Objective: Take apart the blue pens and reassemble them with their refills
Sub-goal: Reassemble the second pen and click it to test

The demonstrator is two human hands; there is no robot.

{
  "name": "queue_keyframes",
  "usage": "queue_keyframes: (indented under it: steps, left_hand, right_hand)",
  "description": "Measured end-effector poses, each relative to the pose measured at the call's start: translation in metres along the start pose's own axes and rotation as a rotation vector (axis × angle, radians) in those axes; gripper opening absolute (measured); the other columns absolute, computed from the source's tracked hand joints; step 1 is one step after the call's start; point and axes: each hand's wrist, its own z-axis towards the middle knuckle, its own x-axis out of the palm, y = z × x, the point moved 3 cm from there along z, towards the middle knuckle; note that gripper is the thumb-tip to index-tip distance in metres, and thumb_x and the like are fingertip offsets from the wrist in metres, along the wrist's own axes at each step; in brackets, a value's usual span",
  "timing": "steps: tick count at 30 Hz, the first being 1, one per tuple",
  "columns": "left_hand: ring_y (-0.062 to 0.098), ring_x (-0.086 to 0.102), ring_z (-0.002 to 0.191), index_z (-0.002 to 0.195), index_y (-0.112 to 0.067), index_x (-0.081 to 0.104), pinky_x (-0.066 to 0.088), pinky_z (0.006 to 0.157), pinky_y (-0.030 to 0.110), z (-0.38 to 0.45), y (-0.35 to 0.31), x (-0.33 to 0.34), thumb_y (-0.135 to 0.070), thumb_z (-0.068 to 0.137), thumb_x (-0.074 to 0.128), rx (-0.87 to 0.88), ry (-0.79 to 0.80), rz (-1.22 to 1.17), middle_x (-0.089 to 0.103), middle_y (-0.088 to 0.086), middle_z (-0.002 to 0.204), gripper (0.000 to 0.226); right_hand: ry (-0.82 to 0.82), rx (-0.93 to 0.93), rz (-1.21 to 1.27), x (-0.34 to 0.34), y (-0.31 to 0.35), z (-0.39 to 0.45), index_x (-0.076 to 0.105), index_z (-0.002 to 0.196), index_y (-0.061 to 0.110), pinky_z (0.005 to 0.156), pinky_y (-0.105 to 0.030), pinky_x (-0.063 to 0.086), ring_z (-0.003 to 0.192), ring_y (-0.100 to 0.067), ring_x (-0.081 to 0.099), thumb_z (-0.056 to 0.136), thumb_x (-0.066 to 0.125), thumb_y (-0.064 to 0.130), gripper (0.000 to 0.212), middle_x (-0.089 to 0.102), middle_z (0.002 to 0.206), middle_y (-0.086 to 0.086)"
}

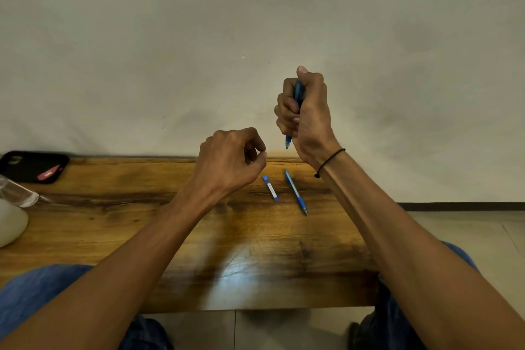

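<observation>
The blue pen (295,105) stands nearly upright in the right hand (305,113), raised above the far edge of the table (113,236), its fingers (285,111) wrapped tight round the barrel, thumb pressed on the top end and the tip poking out below the fist. The left hand (230,162) hangs just left of and lower than that pen, thumb and forefinger brought together at the tips; whether they pinch some small part or nothing at all I cannot tell, as the gap is too small to read. Below the held pen a second pen (295,192) lies flat on the table, and just left of it a short blue refill case (270,188). Much farther left of the held pen sit a black phone (34,166) and a clear bottle (17,193). The likely trouble, in my judgement: a full fist leaves little barrel free to twist, so unscrewing may slip, and a spring or tip piece could drop from this height and roll off the table's edge. The lying pen could also roll if a forearm nudges it.
</observation>
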Motion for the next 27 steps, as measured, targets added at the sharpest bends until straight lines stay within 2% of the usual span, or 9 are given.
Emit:
queue_keyframes:
  steps: [14,27]
  left_hand:
    - [0.008,0.07,0.073,0.099,-0.026,0.075,0.064,0.078,0.042,-0.0002,-0.0066,0.0028,-0.031,0.089,0.074,-0.004,0.017,-0.002,0.073,-0.012,0.078,0.011]
    - [0.011,0.071,0.074,0.101,-0.024,0.076,0.064,0.08,0.04,-0.0016,-0.0049,0.002,-0.029,0.09,0.075,-0.007,0.015,0.0,0.077,-0.007,0.082,0.012]
  right_hand:
    - [-0.026,0.011,0.029,-0.005,0.0053,-0.0003,0.03,0.058,0.016,0.042,-0.02,0.016,0.04,-0.01,0.017,0.113,0.024,0.034,0.058,0.025,0.044,0.007]
    - [-0.092,0.035,0.098,-0.005,0.0073,-0.0031,0.031,0.061,0.015,0.046,-0.027,0.011,0.042,-0.011,0.017,0.112,0.028,0.038,0.056,0.023,0.047,0.003]
